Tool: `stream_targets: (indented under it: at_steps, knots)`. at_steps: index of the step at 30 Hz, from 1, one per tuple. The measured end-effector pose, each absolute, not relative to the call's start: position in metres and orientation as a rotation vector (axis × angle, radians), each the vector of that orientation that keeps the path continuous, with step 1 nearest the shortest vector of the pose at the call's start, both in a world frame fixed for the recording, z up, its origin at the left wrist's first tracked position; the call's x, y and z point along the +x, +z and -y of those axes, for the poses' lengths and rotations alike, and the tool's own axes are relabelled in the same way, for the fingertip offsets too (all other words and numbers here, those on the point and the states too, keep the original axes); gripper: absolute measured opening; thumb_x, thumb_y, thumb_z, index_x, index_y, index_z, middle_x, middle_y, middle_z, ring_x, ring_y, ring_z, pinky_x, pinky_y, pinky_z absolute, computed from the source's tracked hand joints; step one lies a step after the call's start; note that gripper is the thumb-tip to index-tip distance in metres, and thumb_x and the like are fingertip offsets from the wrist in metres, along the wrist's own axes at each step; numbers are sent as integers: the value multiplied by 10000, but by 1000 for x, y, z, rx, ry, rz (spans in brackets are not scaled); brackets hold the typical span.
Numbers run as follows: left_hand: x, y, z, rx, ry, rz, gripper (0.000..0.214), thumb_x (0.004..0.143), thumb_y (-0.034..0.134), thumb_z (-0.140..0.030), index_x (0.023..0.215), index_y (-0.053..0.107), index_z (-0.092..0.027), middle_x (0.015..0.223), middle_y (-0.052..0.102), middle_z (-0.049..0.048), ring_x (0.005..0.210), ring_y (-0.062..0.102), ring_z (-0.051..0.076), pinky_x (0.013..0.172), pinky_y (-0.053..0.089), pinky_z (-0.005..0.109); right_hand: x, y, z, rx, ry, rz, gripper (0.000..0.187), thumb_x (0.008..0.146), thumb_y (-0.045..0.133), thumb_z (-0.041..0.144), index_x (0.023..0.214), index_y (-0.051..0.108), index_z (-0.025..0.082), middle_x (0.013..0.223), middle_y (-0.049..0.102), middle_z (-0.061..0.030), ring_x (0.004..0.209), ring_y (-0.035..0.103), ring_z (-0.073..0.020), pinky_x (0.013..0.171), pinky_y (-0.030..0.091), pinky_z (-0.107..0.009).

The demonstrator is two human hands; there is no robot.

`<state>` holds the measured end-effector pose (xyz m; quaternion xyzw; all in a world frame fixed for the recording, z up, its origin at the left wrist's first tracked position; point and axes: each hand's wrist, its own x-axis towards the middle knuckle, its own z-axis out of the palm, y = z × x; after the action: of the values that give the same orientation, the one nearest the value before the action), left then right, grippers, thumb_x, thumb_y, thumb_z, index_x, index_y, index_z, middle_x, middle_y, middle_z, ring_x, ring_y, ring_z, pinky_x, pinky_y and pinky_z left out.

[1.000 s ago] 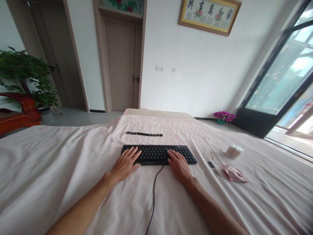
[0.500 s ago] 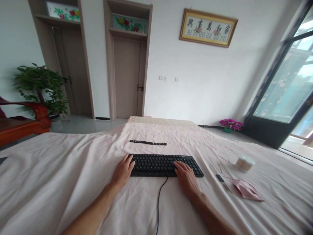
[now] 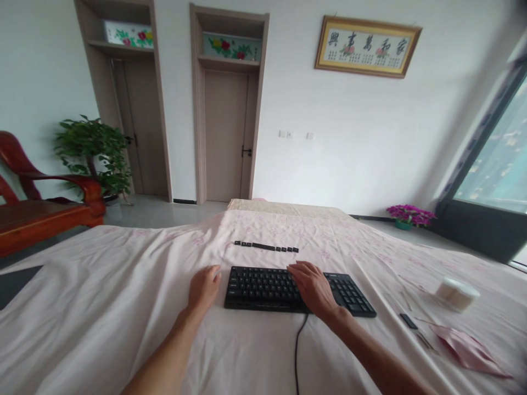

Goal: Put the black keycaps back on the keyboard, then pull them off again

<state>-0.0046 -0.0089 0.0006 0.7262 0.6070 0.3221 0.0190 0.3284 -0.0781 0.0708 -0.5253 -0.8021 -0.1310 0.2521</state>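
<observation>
A black keyboard [image 3: 263, 288] lies on the pale pink cloth in front of me, its bottom row bare of keycaps. Just off its left end is my left hand [image 3: 205, 286], apart from it, with loosely bent fingers and nothing visible in them. My right hand [image 3: 313, 286] is over the right-middle keys, fingers stretched out and holding nothing; whether it touches them I cannot tell. Beyond the keyboard, several small black keycaps [image 3: 290, 249] sit in a row on both sides of a long spacebar [image 3: 263, 247].
On the right are a clear tub of cotton swabs [image 3: 458, 294], a folded pink cloth [image 3: 471, 351], a small black piece [image 3: 408, 321] and several thin sticks. A black cable [image 3: 297, 351] runs from the keyboard towards me. At the left edge is a dark flat object [image 3: 16, 284].
My left hand has come off the keyboard's left end to the cloth beside it. My right hand has shifted inward over the keys. The view has turned slightly left.
</observation>
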Motion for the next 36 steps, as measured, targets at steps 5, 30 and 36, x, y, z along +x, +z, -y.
stream_targets:
  at_steps: [5, 30, 36]
  knots:
    - [-4, 1, 15, 2335, 974, -1819, 302, 845, 500, -206, 1100, 658, -178, 1209, 639, 97, 1146, 559, 213, 1031, 376, 369, 263, 81, -1, -1405, -284, 2293, 238, 920, 494, 244, 988, 721, 266, 994, 702, -23, 1055, 550, -191, 916, 380, -310]
    - [-1, 0, 11, 2208, 1046, -1822, 291, 813, 516, -200, 1051, 682, -221, 1219, 629, 91, 1176, 534, 247, 1044, 376, 426, 145, 61, -138, -1500, -382, 2584, 268, 840, 493, 69, 877, 738, 172, 943, 704, -148, 1072, 504, -252, 918, 309, -362]
    - [-2, 2, 10, 2225, 1044, -1803, 278, 801, 532, -181, 1034, 678, -226, 1177, 647, 81, 1114, 570, 229, 997, 415, 399, 153, 65, -113, -1511, -271, 2526, 294, 887, 459, 108, 1038, 690, 207, 973, 710, -104, 988, 590, -227, 825, 386, -320]
